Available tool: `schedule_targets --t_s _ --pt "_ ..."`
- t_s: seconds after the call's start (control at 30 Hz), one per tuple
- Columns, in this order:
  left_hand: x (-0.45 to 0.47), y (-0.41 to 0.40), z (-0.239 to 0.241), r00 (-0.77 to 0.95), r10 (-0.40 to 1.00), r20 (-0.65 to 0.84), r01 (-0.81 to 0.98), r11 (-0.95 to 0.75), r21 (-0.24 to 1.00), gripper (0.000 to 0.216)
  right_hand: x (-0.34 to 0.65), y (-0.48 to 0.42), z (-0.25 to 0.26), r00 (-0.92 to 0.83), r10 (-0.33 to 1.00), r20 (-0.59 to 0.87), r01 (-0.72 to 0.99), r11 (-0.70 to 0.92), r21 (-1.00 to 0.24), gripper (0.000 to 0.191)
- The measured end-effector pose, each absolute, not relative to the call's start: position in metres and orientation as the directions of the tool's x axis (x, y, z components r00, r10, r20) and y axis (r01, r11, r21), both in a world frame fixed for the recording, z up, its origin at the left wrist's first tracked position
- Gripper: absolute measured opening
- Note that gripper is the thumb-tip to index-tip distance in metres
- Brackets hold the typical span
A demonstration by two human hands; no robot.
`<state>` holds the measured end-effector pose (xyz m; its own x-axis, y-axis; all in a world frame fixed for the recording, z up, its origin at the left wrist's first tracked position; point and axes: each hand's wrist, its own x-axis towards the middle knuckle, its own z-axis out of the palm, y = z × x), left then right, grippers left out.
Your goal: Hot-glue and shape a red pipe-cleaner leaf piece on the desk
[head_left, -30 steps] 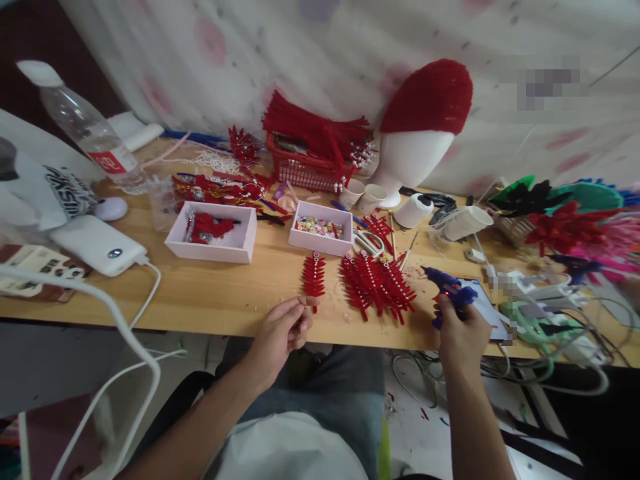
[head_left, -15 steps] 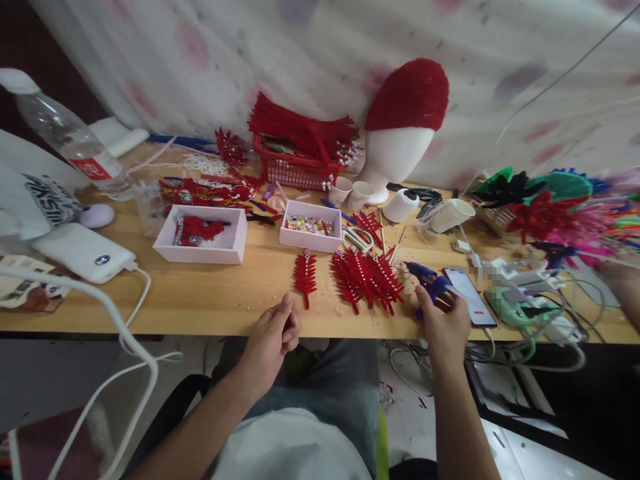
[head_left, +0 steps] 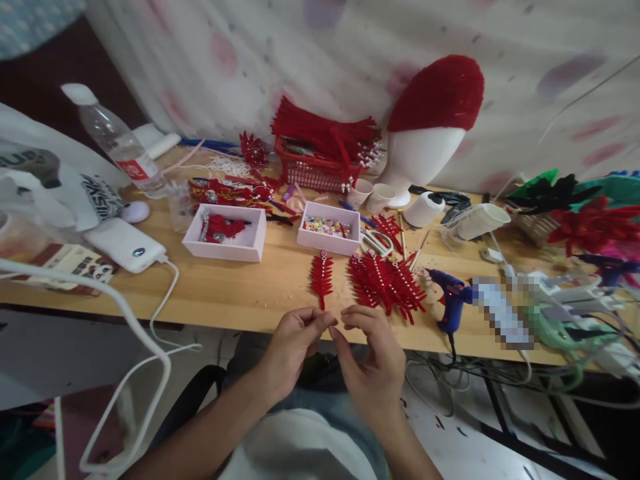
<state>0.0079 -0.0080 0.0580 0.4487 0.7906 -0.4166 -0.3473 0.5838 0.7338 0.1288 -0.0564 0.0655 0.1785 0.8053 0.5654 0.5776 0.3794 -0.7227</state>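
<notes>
My left hand (head_left: 299, 343) is closed in a pinch just over the table's front edge; whatever it may hold is too small or hidden to make out. Facing it, my right hand (head_left: 373, 353) has thumb and fingers apart, its fingertips near the left ones, with nothing visible between them. Beyond both hands lies a single red feathery fuzzy piece (head_left: 321, 279) with a row of pearls down its middle. A pile of similar red pieces (head_left: 385, 283) lies to its right. Past the pile, a blue glue gun (head_left: 451, 300) rests on the table, touched by neither hand.
Two pale boxes hold a red ornament (head_left: 223, 229) and small beads (head_left: 327, 227). Scissors (head_left: 377, 243), a red basket (head_left: 315, 175), paper cups (head_left: 381, 197) and a foam head (head_left: 425, 153) stand behind. Cables and a power strip (head_left: 565, 327) crowd the right; a power bank (head_left: 125, 245) lies left.
My right hand has let go of the glue gun and moved left to meet my left hand. The left hand has risen slightly rightward. The view has shifted a little left.
</notes>
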Motion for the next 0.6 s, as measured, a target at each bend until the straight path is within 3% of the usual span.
schedule_targets --t_s 0.17,0.27,0.37,0.47,0.53,0.6 --pt "0.008 -0.003 0.054 0.393 0.804 -0.446 -0.356 0.580 0.732 0.052 0.128 -0.041 0.061 0.152 0.810 0.566 0.571 0.395 -0.720 0.021" --pt "0.010 0.002 0.049 0.330 0.865 -0.379 -0.295 0.476 0.829 0.051 0.126 -0.036 0.060 0.114 0.776 0.621 0.621 0.432 -0.654 0.023" --pt "0.009 0.007 0.044 0.255 0.943 -0.213 -0.168 0.260 0.951 0.051 0.127 -0.031 0.057 0.035 0.765 0.643 0.672 0.459 -0.582 0.023" --pt "0.005 0.010 0.039 0.220 0.975 0.013 0.075 -0.030 0.997 0.044 0.133 -0.020 0.054 0.031 0.768 0.640 0.690 0.447 -0.570 0.019" --pt "0.002 0.010 0.035 0.222 0.954 0.202 0.290 -0.263 0.920 0.032 0.140 -0.008 0.050 0.117 0.777 0.619 0.696 0.380 -0.609 0.015" --pt "0.001 0.010 0.029 0.269 0.895 0.354 0.483 -0.444 0.754 0.024 0.147 0.006 0.044 0.194 0.807 0.558 0.699 0.286 -0.656 0.012"
